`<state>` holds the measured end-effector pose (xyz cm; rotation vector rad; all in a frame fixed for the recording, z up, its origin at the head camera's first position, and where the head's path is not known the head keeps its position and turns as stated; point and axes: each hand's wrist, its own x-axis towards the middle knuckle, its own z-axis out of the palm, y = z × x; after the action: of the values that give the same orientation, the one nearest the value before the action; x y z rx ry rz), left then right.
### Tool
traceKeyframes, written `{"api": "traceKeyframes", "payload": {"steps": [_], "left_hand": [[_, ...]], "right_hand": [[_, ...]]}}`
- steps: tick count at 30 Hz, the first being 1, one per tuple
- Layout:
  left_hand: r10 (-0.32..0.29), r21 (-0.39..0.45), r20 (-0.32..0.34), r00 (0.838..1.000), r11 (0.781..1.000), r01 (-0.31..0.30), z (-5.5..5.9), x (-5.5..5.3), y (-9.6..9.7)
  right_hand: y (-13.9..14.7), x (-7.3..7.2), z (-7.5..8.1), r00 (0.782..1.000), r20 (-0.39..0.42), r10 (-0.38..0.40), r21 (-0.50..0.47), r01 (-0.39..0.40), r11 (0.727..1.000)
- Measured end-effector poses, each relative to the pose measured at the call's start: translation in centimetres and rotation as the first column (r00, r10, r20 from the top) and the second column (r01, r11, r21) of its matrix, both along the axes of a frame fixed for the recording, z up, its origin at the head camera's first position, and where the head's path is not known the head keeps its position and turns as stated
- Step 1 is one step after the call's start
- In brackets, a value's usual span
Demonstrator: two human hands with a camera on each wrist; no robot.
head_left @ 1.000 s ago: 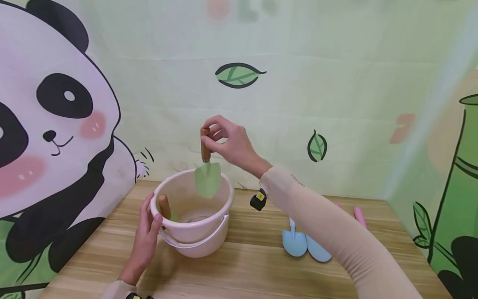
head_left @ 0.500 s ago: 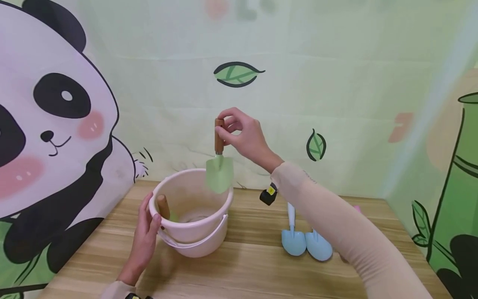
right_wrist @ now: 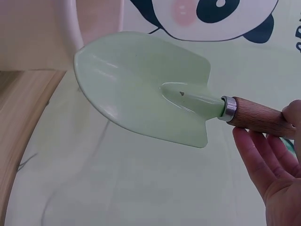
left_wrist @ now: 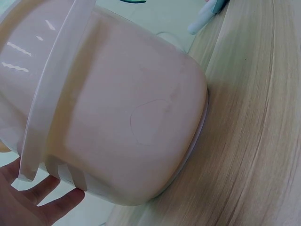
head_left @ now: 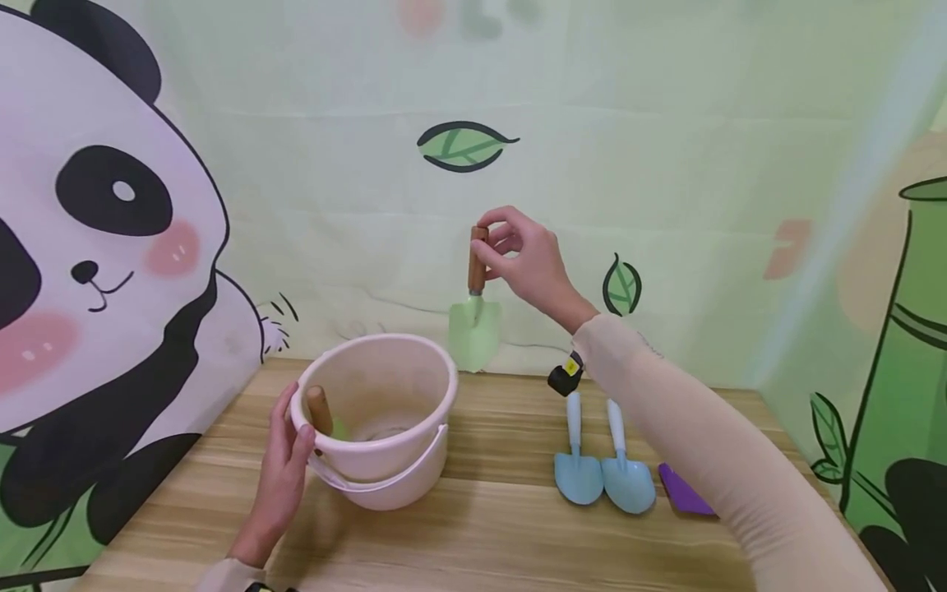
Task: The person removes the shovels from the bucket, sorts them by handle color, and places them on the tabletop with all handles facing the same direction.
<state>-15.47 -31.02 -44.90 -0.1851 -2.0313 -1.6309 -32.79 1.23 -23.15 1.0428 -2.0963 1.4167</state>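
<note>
My right hand (head_left: 534,259) pinches the wooden handle of a light green hand trowel (head_left: 475,333), whose blade points down just right of the bucket in the head view. The right wrist view shows the trowel blade (right_wrist: 146,89) broadside, with thumb and fingers on the handle. A pale pink bucket (head_left: 403,477) stands on the table at left. My left hand (head_left: 279,473) grips its left rim, thumb on the near side; the left wrist view has these fingers (left_wrist: 63,205) under the rim. Inside the bucket leans a second wooden-handled tool (head_left: 319,409), its green lower part mostly hidden.
Two blue toy shovels (head_left: 579,477) with pale handles lie side by side on the wooden table (head_left: 503,543), right of the bucket. A purple piece (head_left: 684,491) shows partly under my right sleeve. A printed panda backdrop (head_left: 355,205) rises behind the table.
My right hand has carried the green trowel rightward and slightly up, from over the bucket to beyond its right rim. The left hand keeps its hold on the rim.
</note>
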Motion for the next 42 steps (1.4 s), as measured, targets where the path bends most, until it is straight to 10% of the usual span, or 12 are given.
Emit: {"api": "traceKeyframes", "payload": {"steps": [42], "left_hand": [[-0.003, 0.012, 0.029, 1.0, 1.0, 0.002, 0.0, 0.0, 0.0]], "right_hand": [[6.9, -3.3, -10.6, 0.941, 0.318, -0.119, 0.089, 0.095, 0.991]]}}
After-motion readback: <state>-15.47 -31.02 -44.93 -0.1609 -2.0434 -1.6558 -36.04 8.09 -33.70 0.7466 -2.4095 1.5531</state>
